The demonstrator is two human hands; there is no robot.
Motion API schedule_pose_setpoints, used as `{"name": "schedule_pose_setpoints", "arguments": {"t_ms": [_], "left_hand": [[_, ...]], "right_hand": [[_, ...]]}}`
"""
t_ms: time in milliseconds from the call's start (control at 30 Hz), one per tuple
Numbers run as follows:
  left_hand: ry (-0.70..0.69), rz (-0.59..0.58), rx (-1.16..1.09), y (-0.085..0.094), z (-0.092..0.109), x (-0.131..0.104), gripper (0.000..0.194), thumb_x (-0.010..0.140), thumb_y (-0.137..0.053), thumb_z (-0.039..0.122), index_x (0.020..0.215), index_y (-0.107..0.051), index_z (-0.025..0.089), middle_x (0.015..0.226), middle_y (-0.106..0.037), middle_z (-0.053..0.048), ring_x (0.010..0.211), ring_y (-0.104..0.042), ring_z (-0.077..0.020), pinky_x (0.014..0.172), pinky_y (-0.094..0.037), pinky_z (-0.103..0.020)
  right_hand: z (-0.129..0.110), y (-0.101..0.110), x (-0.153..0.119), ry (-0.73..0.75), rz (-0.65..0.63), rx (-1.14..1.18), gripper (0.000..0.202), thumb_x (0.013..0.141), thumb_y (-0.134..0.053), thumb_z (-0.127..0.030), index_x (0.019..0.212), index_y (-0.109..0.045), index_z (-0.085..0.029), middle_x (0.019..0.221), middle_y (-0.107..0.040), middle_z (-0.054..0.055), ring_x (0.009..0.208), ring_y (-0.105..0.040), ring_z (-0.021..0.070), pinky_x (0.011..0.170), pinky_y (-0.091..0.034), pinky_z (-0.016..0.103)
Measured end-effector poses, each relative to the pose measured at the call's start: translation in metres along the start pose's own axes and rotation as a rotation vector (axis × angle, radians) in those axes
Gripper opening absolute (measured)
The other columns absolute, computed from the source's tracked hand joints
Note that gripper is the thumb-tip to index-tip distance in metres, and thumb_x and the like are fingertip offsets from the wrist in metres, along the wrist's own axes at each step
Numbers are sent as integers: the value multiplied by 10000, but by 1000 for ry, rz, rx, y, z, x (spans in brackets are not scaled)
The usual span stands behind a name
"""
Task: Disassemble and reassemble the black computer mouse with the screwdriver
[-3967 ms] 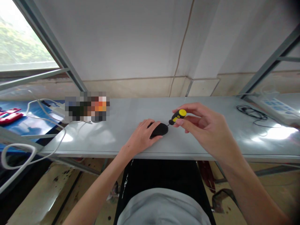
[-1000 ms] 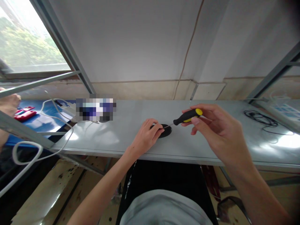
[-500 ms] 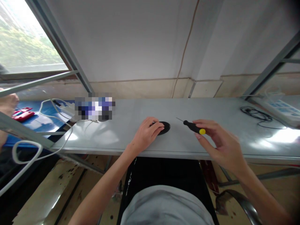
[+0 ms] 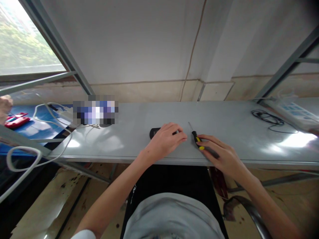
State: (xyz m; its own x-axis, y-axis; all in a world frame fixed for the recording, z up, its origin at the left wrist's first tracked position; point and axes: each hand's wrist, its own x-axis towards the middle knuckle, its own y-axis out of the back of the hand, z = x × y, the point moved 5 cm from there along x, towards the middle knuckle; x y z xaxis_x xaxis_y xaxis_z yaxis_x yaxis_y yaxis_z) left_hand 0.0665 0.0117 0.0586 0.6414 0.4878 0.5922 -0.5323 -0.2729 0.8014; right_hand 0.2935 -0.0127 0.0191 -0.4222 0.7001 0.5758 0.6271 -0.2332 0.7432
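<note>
My left hand [image 4: 167, 137] lies over a rounded black computer mouse [image 4: 154, 133] on the grey tabletop, its fingers curled around the far side. Only the mouse's left end and a small dark part between my fingers show. In my right hand [image 4: 221, 152] is a screwdriver [image 4: 195, 136] with a black and yellow handle, gripped between thumb and fingers. Its thin metal shaft points up and left, apart from the mouse. A dark patch under the right fingers cannot be made out.
A coiled black cable [image 4: 267, 118] and a white power strip [image 4: 299, 114] lie on the right. On the left are a white cable [image 4: 67, 146], a blurred-out item [image 4: 96, 111] and a metal frame post [image 4: 81, 81]. Beyond it, another person's hand [image 4: 5, 108] is near a red object [image 4: 17, 120].
My left hand has shifted right across the mouse, so its left end now shows. The right hand has come left and lower, and the screwdriver has turned steeper.
</note>
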Motion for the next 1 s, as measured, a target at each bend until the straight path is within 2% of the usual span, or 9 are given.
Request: {"name": "schedule_pose_setpoints", "arguments": {"t_ms": [133, 333, 467, 600, 733, 1000], "left_hand": [[-53, -103, 106, -9, 5, 21, 172, 1103, -589, 254, 1059, -742, 188, 1094, -697, -79, 1044, -636, -233, 906, -478, -368], [-54, -252, 181, -23, 3, 45, 155, 1071, -634, 219, 999, -769, 201, 1072, -688, -74, 1027, -625, -241, 869, -430, -381], [-116, -246, 291, -34, 8, 46, 160, 1038, -643, 160, 940, -765, 191, 1061, -695, -88, 1058, -613, -273, 858, -410, -401], [-143, -227, 364, -42, 10, 43, 230, 1036, -617, 132, 857, -751, 184, 1005, -704, -97, 1081, -604, -299, 863, -394, -428], [-148, -248, 360, -43, 15, 43, 241, 1048, -605, 140, 868, -760, 181, 1032, -717, -101, 1090, -607, -294, 856, -389, -425], [-117, -275, 361, -43, 25, 43, 201, 1051, -610, 136, 922, -761, 169, 1064, -723, -103, 1101, -629, -303, 851, -398, -425]], "right_hand": [[1, 1, 0, -24, -24, 22, 191, 1051, -598, -262, 1144, -764, -263, 1339, -761, 110, 1176, -777, 263, 1033, -631, 414], [3, 2, 0, -72, -20, 71, 177, 1028, -639, -304, 1136, -775, -271, 1319, -768, 105, 1166, -778, 281, 1037, -627, 437], [6, 1, -1, -96, -35, 69, 193, 1012, -669, -320, 1182, -747, -269, 1320, -763, 105, 1176, -769, 291, 1054, -615, 450], [11, 1, -2, -180, -63, 76, 356, 985, -700, -340, 1329, -660, -260, 1275, -771, 105, 1060, -792, 290, 993, -636, 459], [12, 2, -1, -192, -59, 98, 345, 975, -705, -344, 1305, -658, -253, 1241, -775, 99, 1021, -792, 282, 956, -644, 454], [14, -1, 0, -216, -72, 109, 419, 951, -723, -322, 1349, -624, -236, 1249, -764, 115, 1070, -779, 289, 987, -635, 467]]}}
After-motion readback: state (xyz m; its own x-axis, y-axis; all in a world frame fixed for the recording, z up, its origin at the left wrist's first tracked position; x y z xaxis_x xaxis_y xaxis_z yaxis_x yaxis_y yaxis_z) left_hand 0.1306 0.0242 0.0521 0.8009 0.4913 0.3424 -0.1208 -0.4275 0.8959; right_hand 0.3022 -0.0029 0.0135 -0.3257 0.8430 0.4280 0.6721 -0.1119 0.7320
